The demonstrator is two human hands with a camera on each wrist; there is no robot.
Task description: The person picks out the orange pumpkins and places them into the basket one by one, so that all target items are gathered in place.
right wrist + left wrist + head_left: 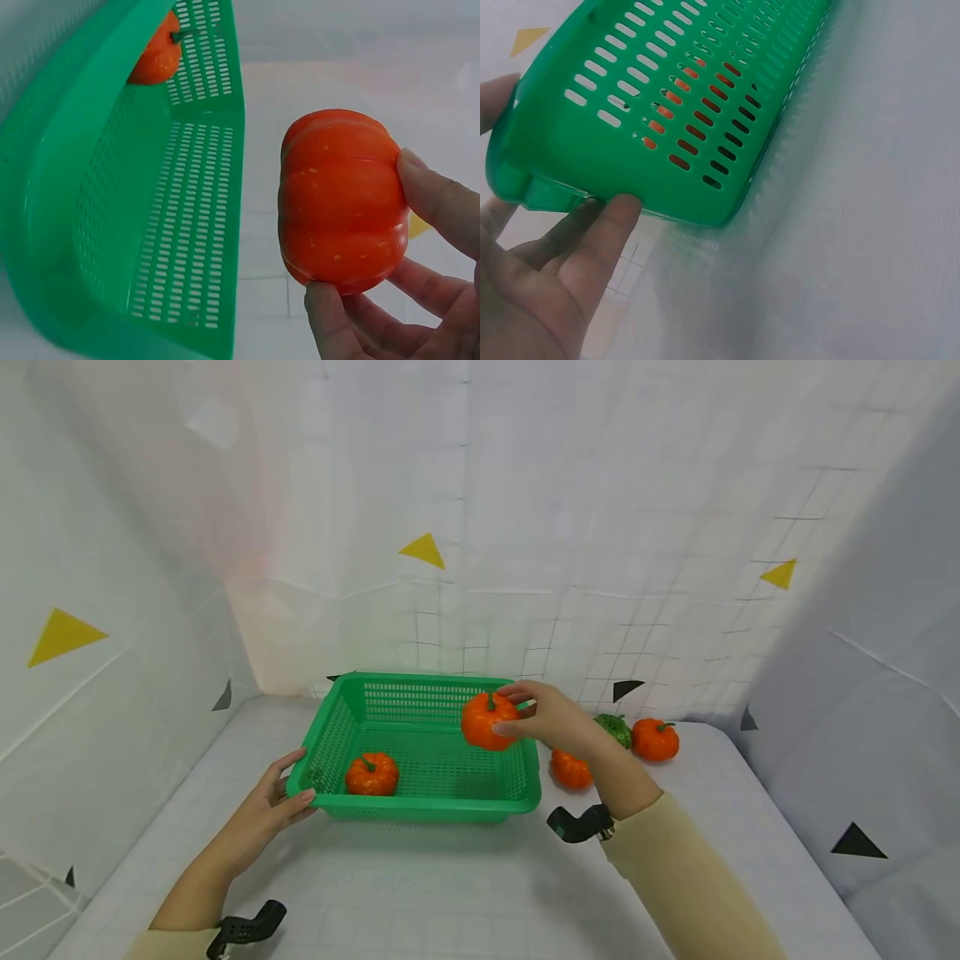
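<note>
Your right hand (551, 717) pinches the upright pumpkin (480, 725) over the right end of the basket (427, 808); your left hand (264, 806), farther from it, grips the basket's near-left corner.

Basket (420, 807): on the table (420, 893), before the backdrop (480, 527). Left hand (273, 797): at its front left corner. First pumpkin (372, 777): in the basket, front left. Second pumpkin (480, 722): in the right hand (551, 718), seemingly over the basket's right side. Third pumpkin (570, 771): right of the basket, partly behind the right forearm (618, 772). Vegetable (618, 729): behind the third. Fourth pumpkin (655, 742): rightmost, beside the vegetable.
</note>
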